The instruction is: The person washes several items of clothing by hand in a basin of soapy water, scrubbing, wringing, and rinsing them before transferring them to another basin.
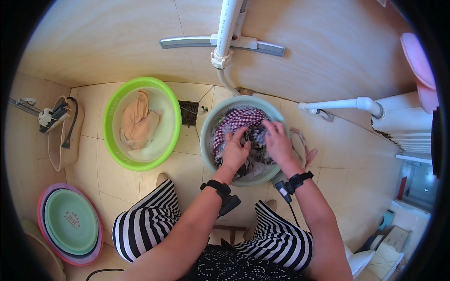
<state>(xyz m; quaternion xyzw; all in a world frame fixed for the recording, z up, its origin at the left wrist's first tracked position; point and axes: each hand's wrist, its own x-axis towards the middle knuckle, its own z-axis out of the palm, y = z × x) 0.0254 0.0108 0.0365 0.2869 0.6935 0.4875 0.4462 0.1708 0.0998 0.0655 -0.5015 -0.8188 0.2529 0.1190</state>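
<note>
A pale blue plastic basin point(204, 147) on the tiled floor holds wet, sudsy laundry: a red-and-white checked cloth point(242, 117) and dark patterned fabric point(257, 135). My left hand point(236, 149) is over the laundry near the middle, fingers spread and curved, touching the dark fabric. Close to its right, my right hand point(277, 144) reaches over the basin's right side, fingers slightly blurred; whether it grips any cloth is unclear. To the left, a lime green basin point(177, 116) holds water and a peach-coloured cloth point(139, 119).
A floor drain point(188, 112) lies between the basins. Light cloths point(299, 144) lie against the blue basin's right side. Stacked basins point(72, 221) lean at the lower left. A white pipe point(225, 31) and a squeegee point(186, 42) are at the wall, a radiator-like white fixture point(400, 112) at right.
</note>
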